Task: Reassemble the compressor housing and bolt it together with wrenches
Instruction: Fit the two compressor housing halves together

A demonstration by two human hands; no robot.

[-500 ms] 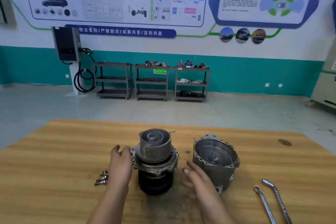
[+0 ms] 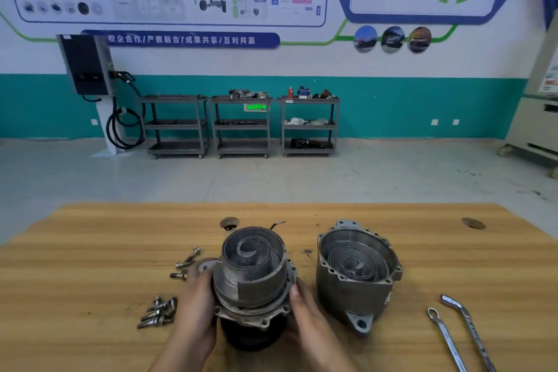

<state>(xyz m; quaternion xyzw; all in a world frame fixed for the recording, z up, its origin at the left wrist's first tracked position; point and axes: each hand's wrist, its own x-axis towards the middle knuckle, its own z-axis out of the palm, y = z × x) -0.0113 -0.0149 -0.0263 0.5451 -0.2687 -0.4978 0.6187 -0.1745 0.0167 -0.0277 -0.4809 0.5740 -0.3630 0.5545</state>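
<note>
So, the compressor body (image 2: 252, 278) stands upright in the middle of the wooden surface (image 2: 90, 251), near the front edge. Its spiral scroll faces up and the dark lower part sits on the wood. Both hands are clamped on it. The left hand (image 2: 196, 302) is wrapped round the bolt flange at its 9 o'clock side with the fingers curled against the metal. The right hand (image 2: 305, 308) grips the same flange at about 4 o'clock, thumb on the rim. The housing cover (image 2: 356, 275) sits at 3 o'clock from the body, just beside it but not touching. It's tilted so the open side with its own spiral faces up and toward the camera, and one mounting ear points to the front edge. A small group of bolts (image 2: 185, 264) lies at roughly 9 o'clock from the body, right by the left fingertips. A bigger pile of bolts (image 2: 158, 312) lies at 8 o'clock, a bit further out. Over at 4 o'clock, well apart from the cover, a ring wrench (image 2: 445, 337) and a bent wrench (image 2: 469, 325) lie side by side, running off the bottom of the view. Way back at 12 o'clock, three grey carts (image 2: 241, 127) stand against the teal wall.
</note>
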